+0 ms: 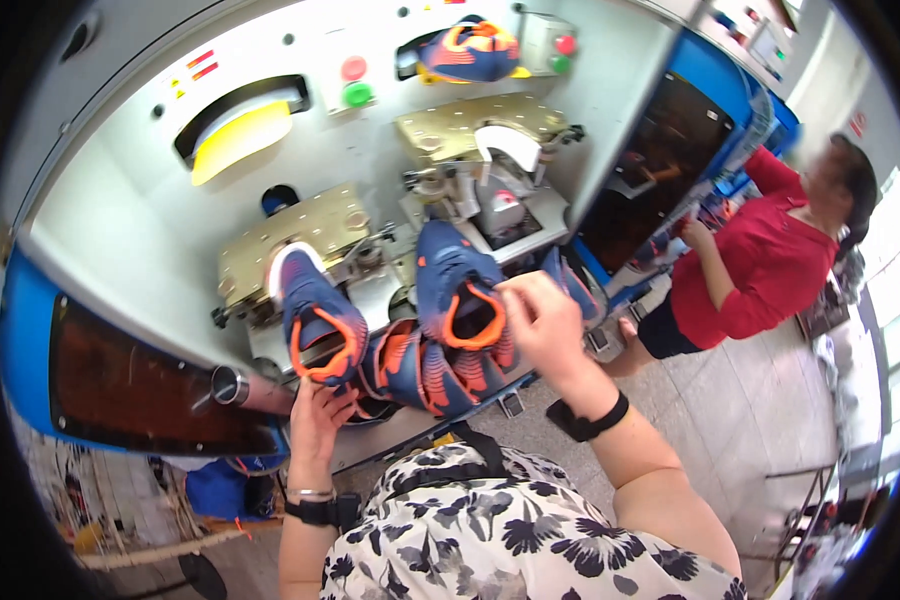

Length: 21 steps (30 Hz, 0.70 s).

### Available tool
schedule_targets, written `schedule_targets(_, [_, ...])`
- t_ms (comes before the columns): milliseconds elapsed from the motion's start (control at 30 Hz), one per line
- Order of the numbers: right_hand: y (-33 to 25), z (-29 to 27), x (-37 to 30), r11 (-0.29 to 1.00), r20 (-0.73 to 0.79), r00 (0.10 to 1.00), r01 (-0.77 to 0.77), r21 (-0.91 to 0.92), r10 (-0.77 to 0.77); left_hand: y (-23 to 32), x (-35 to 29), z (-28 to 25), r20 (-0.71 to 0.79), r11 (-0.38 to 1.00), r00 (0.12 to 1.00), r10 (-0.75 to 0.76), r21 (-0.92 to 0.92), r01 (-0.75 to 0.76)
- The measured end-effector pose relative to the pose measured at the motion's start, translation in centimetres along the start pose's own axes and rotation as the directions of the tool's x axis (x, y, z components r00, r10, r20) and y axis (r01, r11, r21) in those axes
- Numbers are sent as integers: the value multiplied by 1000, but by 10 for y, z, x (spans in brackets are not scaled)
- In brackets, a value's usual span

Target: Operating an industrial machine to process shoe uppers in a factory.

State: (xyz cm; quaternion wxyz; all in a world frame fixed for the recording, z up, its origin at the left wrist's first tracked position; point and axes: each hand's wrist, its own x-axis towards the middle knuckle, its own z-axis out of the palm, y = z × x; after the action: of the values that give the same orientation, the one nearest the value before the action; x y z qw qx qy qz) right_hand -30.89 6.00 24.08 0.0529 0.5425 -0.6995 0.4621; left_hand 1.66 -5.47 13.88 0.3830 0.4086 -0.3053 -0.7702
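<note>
At far left, a dark panel [150,375] is framed in blue. On the back wall, red bar-shaped labels [202,65] are mounted with small yellow ones; their print is too small to be read. Below them a yellow flap [240,140] is seated in a dark slot.

The heel of the first navy-and-orange shoe [315,320] is clamped by the fingers of the left hand [320,415], its toe pointed at a brass-coloured plate [295,245]. A narrow gap is left between it and the second shoe [455,280], which is placed toe-inward above piled shoes [435,380] near the machine's front edge. The second shoe's collar is met by the right hand [545,325], fingers drawn together; whether they are closed on it cannot be told. Farther right, tiled floor [660,420] is bordered by a co-worker in red [760,250].
</note>
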Motion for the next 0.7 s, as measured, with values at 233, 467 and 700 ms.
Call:
schedule_targets(233, [213, -46, -61, 729, 29, 731, -675, -114, 682, -11, -26, 11, 230, 953, 932, -279, 184, 240])
schedule_targets(467, [254, -76, -70, 716, -87, 721, -654, 243, 688, 7, -41, 68, 361, 940, 921, -147, 340, 16])
schedule_targets(700, [62, -112, -21, -27, 279, 856, -298, 954, 435, 31, -64, 130, 561, 886, 808, -180, 449, -114])
